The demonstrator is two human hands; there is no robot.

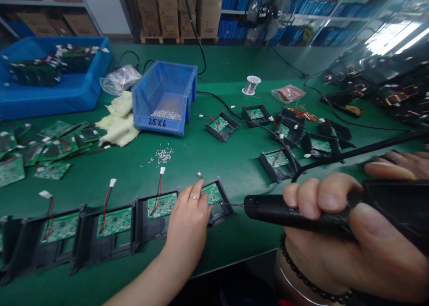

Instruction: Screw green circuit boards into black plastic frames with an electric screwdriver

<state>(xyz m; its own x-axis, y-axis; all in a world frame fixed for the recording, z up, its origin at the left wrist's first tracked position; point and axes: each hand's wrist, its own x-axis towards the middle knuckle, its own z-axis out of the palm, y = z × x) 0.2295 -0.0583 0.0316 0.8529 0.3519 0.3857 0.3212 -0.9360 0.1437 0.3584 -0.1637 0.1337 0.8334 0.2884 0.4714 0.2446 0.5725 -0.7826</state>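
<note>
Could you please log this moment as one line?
left hand: on black frame; right hand: holding black screwdriver; bit: pointing toward circuit board

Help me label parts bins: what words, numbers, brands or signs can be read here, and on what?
"25 X 6": on the front of the small blue bin; whether a decimal point follows the 2 is unclear.
Too blurred to read: print on the cardboard boxes.
Too small to read: any markings on the circuit boards.

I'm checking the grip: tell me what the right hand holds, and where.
The right hand holds the black screwdriver around its thick body, behind the bit end.
</note>
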